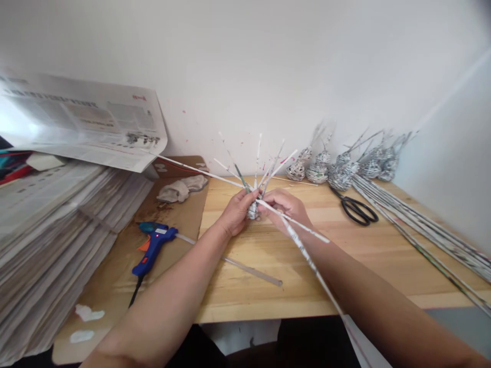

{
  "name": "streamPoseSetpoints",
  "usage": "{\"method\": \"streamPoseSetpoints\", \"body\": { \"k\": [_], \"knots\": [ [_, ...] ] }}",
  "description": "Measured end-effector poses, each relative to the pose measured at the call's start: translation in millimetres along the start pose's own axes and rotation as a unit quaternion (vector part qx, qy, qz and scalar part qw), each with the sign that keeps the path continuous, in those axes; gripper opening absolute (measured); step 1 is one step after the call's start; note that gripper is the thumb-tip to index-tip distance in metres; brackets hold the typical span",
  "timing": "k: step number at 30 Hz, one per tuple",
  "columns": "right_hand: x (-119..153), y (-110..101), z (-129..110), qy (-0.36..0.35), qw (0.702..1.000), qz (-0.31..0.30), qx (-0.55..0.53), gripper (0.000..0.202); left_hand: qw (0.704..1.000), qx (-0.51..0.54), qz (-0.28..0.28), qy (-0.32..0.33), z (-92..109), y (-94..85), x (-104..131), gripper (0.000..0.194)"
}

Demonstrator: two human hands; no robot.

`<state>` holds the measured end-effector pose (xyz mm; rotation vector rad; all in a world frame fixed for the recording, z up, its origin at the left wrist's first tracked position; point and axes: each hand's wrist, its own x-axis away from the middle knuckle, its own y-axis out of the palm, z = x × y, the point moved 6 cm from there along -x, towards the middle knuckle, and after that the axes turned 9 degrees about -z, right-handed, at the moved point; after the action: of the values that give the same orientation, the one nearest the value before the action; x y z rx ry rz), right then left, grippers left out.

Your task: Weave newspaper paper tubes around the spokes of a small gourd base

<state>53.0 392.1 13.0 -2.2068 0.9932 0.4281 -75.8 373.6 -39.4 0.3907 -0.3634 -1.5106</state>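
Between my two hands sits a small woven newspaper piece (252,210), with several rolled paper sticks fanning up and out from it. My left hand (237,210) is closed around its left side, thumb on top. My right hand (283,207) pinches a paper stick (295,221) close against the weave on the right. One long paper stick (307,255) trails from there over my right forearm toward the lower right. Another stick (195,170) reaches out to the upper left. Fingers hide part of the woven body.
A blue glue gun (155,248) lies on cardboard at left, near a rag (182,189) and stacked newspapers (76,235). A metal ruler (253,272) lies in front. Black scissors (358,209), woven gourd shapes (341,174) and a bundle of paper sticks (422,230) are at right.
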Motion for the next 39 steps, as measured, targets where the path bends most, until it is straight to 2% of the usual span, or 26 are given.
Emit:
{"method": "streamPoseSetpoints", "body": {
  "k": [2, 4, 7, 10, 12, 14, 17, 19, 22, 25, 30, 35, 39],
  "knots": [
    [1, -4, 2, 0.018, 0.999, 0.035, 0.002, 0.021, 1.0, -0.008, -0.014, -0.012, -1, 2.8, 2, 0.049],
    [2, -5, 11, 0.074, 0.994, 0.062, -0.043, 0.029, 0.999, -0.02, -0.025, -0.012, -1, 3.7, 3, 0.051],
    [3, -1, 25, 0.161, 0.973, 0.066, -0.15, 0.037, 0.998, -0.031, -0.047, -0.002, -2, 3.2, 2, 0.049],
    [3, 3, 28, 0.191, 0.961, 0.057, -0.194, 0.037, 0.998, -0.03, -0.056, 0.011, -4, 0.9, -1, 0.045],
    [3, 5, 24, 0.176, 0.966, 0.043, -0.186, 0.029, 0.999, -0.033, -0.034, 0.016, -5, -2.6, -2, 0.044],
    [3, 5, 18, 0.131, 0.981, 0.028, -0.142, 0.022, 0.999, -0.038, -0.004, 0.018, -5, -5.5, -2, 0.043],
    [3, 1, 4, 0.039, 0.999, 0.021, 0.007, 0.017, 0.998, -0.056, 0.027, 0.008, -5, -7.8, -2, 0.042],
    [3, -1, -3, -0.008, 0.995, 0.021, 0.094, 0.019, 0.996, -0.072, 0.043, 0.013, -3, -9.5, -1, 0.042],
    [2, -4, -7, -0.042, 0.988, 0.024, 0.145, 0.02, 0.991, -0.116, 0.053, 0.043, 2, -10.9, 0, 0.04],
    [3, -8, -6, -0.035, 0.988, 0.044, 0.147, 0.019, 0.985, -0.158, 0.031, 0.067, 5, -8.6, 0, 0.039],
    [3, -12, 6, 0.038, 0.996, 0.073, 0.045, 0.021, 0.979, -0.188, -0.035, 0.071, 6, -1.2, 1, 0.045],
    [3, -14, 5, 0.077, 0.993, 0.083, 0.046, 0.02, 0.975, -0.215, -0.017, 0.05, 7, -0.9, 3, 0.047],
    [4, -13, 9, 0.099, 0.991, 0.089, 0.009, 0.02, 0.984, -0.167, -0.029, 0.047, 4, -0.5, 4, 0.041]
  ]
}}
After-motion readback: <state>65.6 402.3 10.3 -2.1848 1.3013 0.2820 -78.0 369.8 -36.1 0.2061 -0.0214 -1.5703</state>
